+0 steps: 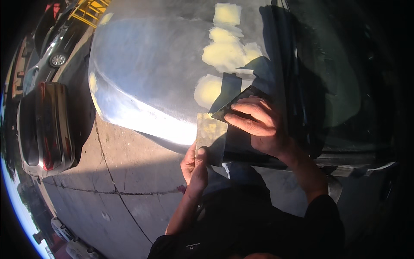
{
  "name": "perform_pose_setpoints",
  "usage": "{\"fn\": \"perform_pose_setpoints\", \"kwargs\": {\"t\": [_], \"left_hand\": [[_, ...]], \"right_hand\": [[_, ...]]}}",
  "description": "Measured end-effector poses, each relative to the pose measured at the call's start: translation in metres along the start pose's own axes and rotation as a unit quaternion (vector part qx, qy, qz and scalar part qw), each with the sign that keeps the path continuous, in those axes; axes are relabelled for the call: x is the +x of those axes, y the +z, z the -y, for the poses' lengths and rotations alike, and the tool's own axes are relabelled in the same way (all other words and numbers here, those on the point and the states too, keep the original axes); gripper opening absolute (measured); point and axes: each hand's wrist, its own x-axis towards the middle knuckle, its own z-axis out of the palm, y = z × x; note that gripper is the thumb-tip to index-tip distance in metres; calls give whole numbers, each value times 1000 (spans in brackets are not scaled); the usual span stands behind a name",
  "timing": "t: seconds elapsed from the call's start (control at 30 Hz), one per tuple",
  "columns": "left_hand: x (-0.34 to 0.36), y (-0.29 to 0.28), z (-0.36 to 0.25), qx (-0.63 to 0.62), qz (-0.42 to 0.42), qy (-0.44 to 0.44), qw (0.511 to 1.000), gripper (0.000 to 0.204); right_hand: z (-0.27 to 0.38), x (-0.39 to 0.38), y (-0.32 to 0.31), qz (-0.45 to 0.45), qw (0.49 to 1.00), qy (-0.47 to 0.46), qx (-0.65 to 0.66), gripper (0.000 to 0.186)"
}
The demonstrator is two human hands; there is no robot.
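My left hand grips the lower end of a flat rectangular putty board, thumb on top, with yellow smears on its face. Above it, my right hand holds a dark, flat putty spreader, its fingers laid along the blade. One corner of the spreader meets or nearly meets the board's upper edge, where a dab of yellow shows. Beyond both hands lies a grey car panel with several pale yellow filler patches, the closest being a rounded patch. Shadows of my hands and the spreader fall across the panel.
Dark glass of the car lies to the right. Concrete ground with cracks stretches to the left. A dark car and a silver car stand there, near a yellow metal frame at the top.
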Motion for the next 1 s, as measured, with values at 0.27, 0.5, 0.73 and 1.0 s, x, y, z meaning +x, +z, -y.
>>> {"fn": "perform_pose_setpoints", "kwargs": {"t": [0.27, 0.5, 0.73, 1.0], "left_hand": [[11, -12, -3, -26, -56, 81, 995, 41], [5, -39, -12, -32, -91, 33, 995, 34], [-23, -36, 17, -10, -68, -17, 997, 39], [-27, -46, 25, -13, -59, -37, 997, 39]], "right_hand": [[-4, -36, 15, 94, 995, 3, 25, 39], [-163, 6, 3, -14, 983, 77, -169, 58], [-202, 41, 32, 20, 965, 104, -239, 54], [-205, 53, 44, 40, 961, 131, -239, 54]]}}
